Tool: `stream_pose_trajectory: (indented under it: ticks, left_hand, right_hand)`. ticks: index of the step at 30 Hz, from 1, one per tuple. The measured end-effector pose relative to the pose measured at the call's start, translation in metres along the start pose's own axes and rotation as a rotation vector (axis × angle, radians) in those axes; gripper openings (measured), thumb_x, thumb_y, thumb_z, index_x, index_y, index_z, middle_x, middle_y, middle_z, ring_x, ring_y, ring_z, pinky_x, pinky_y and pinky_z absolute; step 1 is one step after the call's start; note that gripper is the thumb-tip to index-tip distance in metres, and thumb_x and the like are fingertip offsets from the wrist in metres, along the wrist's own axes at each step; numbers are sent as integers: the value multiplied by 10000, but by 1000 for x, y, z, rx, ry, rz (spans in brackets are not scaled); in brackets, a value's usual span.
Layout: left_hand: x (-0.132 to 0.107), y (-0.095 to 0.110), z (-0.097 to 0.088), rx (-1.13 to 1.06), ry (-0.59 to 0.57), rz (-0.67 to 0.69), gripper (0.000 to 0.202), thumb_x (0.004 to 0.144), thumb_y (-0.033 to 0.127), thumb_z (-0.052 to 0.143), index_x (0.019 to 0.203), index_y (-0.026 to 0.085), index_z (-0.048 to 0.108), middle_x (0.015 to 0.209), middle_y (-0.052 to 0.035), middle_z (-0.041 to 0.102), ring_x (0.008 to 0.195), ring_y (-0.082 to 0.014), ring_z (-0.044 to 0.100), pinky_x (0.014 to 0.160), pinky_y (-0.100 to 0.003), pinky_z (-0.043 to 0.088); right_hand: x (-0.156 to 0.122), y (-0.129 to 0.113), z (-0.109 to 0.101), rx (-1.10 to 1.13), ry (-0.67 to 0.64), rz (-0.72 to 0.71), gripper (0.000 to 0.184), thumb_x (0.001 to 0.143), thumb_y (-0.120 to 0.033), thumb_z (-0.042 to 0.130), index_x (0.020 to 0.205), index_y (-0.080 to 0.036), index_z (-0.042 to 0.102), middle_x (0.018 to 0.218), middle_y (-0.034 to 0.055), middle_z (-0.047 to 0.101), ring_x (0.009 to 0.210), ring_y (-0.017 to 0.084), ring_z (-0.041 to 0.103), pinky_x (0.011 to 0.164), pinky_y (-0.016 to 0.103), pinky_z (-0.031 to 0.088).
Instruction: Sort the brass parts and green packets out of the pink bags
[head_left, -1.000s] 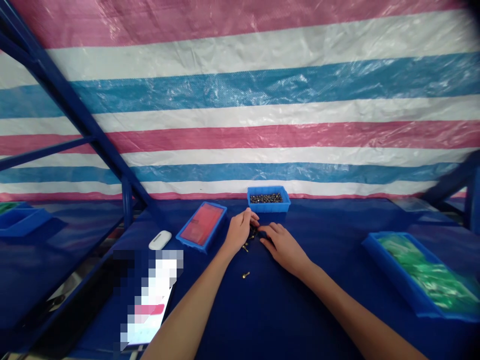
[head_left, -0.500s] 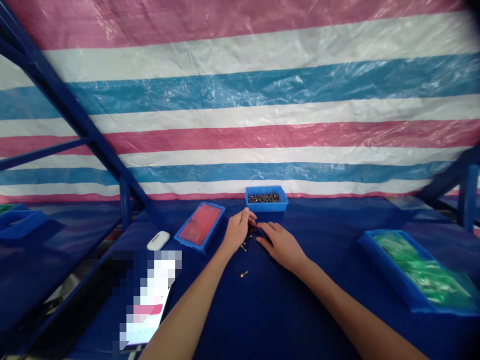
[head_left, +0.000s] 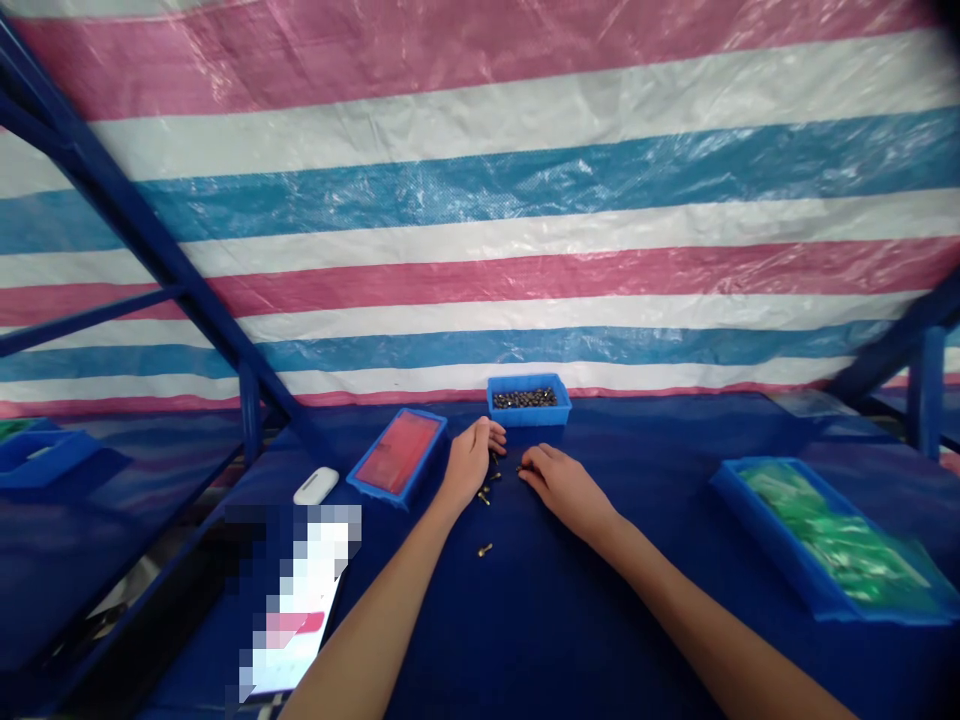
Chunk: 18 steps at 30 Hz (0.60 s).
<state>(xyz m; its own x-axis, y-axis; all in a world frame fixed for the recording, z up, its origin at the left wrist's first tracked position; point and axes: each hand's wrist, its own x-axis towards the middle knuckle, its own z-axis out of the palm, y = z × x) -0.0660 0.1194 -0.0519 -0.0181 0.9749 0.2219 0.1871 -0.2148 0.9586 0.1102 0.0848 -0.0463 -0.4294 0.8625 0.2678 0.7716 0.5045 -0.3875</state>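
Nearest on the bench (head_left: pixel 555 620), at the left side, lies a device with a bright, blurred screen (head_left: pixel 300 610). Farther in and to the right, a single brass-coloured piece (head_left: pixel 485 550) lies alone, its long axis slanting from near left to far right. Beyond it, a few loose pieces (head_left: pixel 484 496) lie between the two hands, just beside the inner edge of the left hand (head_left: pixel 469 465). From the grip of the right hand (head_left: pixel 561 485) they are to the left and a little apart, so the left hand is nearer; their long axes point in different ways. The right grip is narrow: thumb and forefinger seem to pinch a small dark piece (head_left: pixel 524 468). The left hand is loosely curved; whether it holds something, I cannot tell. Farthest, a blue tray of small parts (head_left: pixel 531 416) stands before a striped sheet (head_left: pixel 525 270).
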Motion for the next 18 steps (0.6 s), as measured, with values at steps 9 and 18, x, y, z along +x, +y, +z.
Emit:
stream_pose_trajectory:
  ticks: [9, 18]
  left_hand:
    - [2, -3, 0, -1, -11, 7, 507, 989, 529, 332, 862, 158, 654, 784, -57, 678, 654, -170, 668, 701, -309, 505]
    - [1, -5, 0, -28, -21, 6, 552, 986, 563, 310, 851, 156, 659, 775, -61, 684, 658, -171, 666, 697, -306, 507]
  right_hand:
    - [-4, 7, -22, 220, -137, 45, 91, 916, -236, 616, 845, -184, 638, 822, 25, 672, 739, 161, 620, 671, 266, 429]
    - [-5, -10, -46, 1277, 121, 175, 547, 885, -428, 651, 1395, -285, 513, 1138, 93, 703, 909, 192, 684, 713, 309, 566]
